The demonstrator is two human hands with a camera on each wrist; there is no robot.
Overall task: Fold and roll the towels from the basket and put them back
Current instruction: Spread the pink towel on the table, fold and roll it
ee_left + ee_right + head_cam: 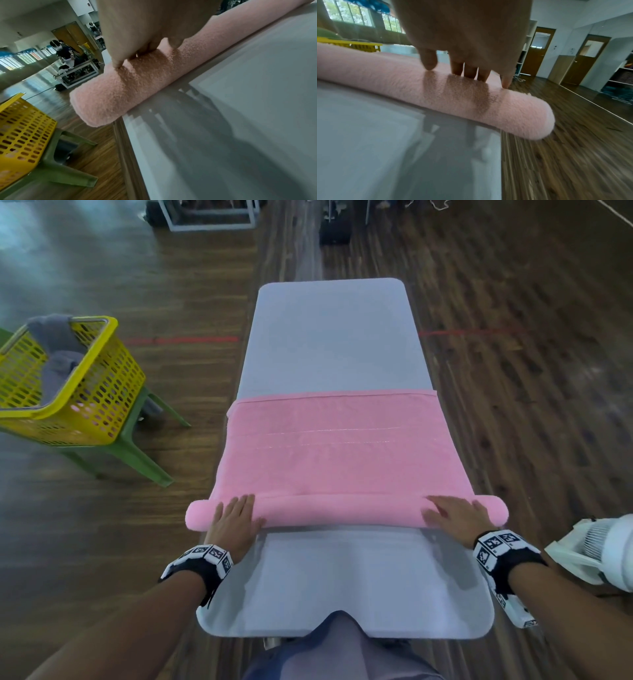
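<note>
Left hand (236, 520), right hand (454, 517) — grips flat, fingers straight — pressing one pink towel (342, 460) roll; one basket (99, 392).

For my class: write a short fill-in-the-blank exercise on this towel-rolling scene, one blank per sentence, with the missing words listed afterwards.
1. Both hands press on a towel coloured ____.
2. The basket left of the table is coloured ____.
3. The left hand and right hand rest on the towel's ____ part.
4. The basket stands on a ____ stool.

Missing words: pink; yellow; rolled; green
</note>
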